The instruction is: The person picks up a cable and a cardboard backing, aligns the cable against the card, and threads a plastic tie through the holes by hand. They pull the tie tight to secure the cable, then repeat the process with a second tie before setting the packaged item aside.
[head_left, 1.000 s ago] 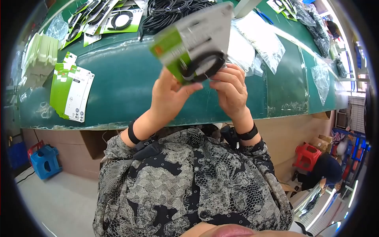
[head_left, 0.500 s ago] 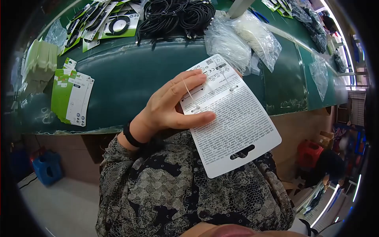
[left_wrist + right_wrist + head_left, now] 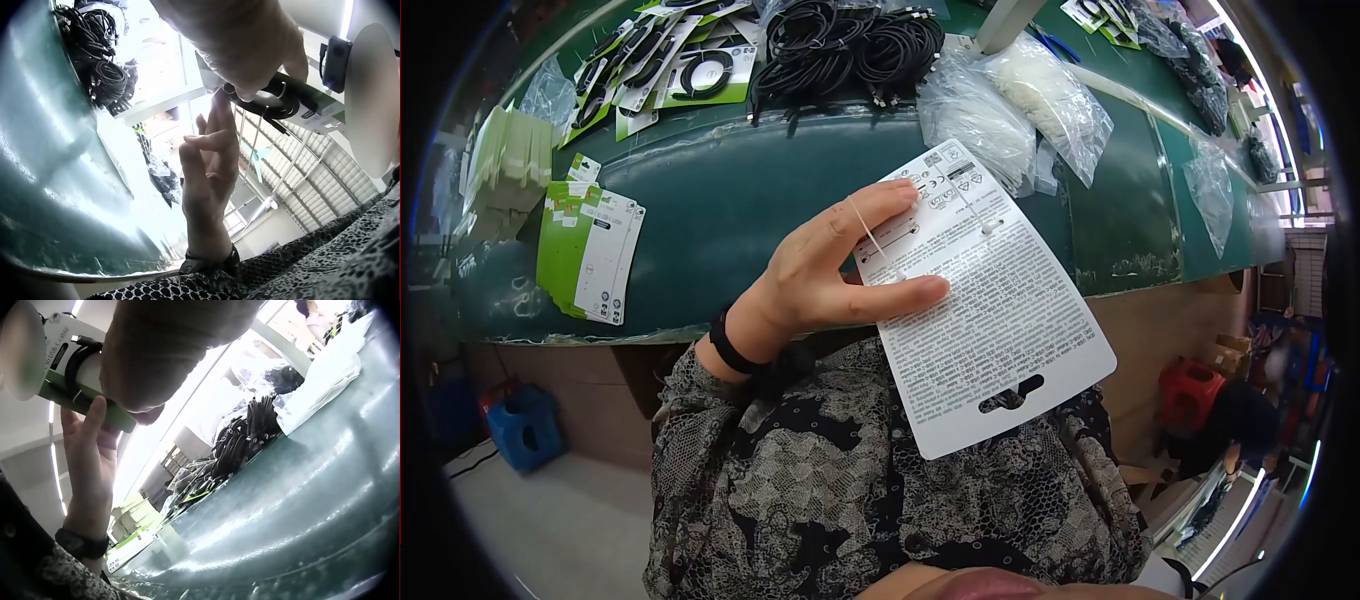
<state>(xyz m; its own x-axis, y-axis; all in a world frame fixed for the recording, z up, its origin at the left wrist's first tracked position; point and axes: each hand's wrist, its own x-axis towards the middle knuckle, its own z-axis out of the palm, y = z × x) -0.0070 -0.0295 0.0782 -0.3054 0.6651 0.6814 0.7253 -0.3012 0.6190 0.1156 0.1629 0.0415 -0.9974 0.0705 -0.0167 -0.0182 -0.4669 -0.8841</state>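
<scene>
One left hand (image 3: 815, 270) is gripping a USB-C cable card (image 3: 1010, 320); near its fingertips, the right hand (image 3: 211, 172) is reaching, grasp indiscernible.

The head view looks steeply down on the table (image 3: 700, 190). The left wrist view, tight on the left hand (image 3: 250, 47) at top, faces up to the roof (image 3: 334, 159); the right wrist view looks across the table. All share the card (image 3: 1000, 310).

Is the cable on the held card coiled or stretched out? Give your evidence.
Coiled. In the left wrist view, the black cable curves round in a loop against the card.
</scene>
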